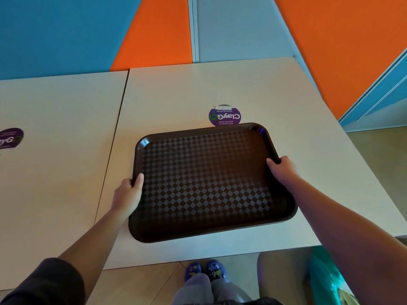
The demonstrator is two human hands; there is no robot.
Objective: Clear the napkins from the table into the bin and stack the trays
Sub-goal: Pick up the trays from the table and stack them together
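Here, both hands hold one brown tray.
Left hand [128, 190] and right hand [282, 167] each clamp their grip on the tray [207, 181] rim, over the pale surface [176, 93], near a purple sticker [224, 116].

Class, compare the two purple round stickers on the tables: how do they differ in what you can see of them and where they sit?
The sticker by the tray shows nearly whole; the left sticker is cut off by the picture's edge. The first sits on the right table, its near edge meeting the tray; the second lies on the left table, away from it. Both are purple with white lettering.
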